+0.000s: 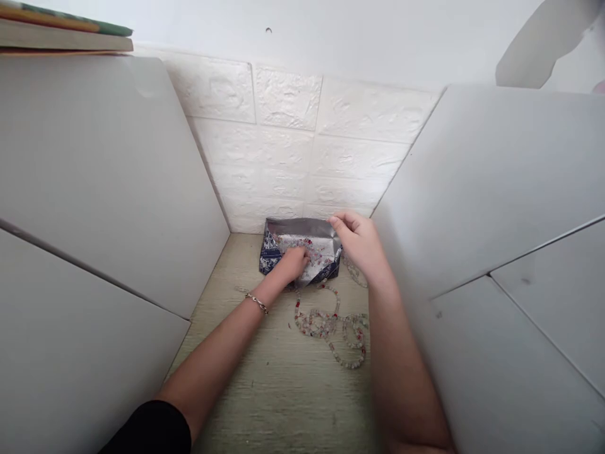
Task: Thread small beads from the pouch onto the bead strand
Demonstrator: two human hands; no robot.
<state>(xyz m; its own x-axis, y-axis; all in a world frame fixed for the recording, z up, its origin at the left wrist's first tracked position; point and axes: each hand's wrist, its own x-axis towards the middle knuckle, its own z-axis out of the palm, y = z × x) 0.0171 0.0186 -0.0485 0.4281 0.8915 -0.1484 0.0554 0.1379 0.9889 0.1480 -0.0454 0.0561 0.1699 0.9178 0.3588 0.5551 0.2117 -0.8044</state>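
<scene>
A folded packet (309,225), dark blue and patterned outside with a silvery lining, lies open like a tray against the wall. Loose small beads (326,253) are scattered inside it, pinkish, pale and red. My left hand (296,260) reaches into the packet with its fingers curled down among the beads; its fingertips are partly hidden. At the packet's right rear corner, my right hand (358,239) holds thumb and forefinger pinched together, and what is between them is too small to name. Below the packet, a long beaded strand (350,364) lies in loops, partly hidden behind my right forearm.
Grey-white panels (94,157) rise on the left, with books (66,38) on top. Similar grey panels (501,183) close in on the right. White brick-patterned wall covering (283,151) stands behind the pale green wood-grain surface (283,403).
</scene>
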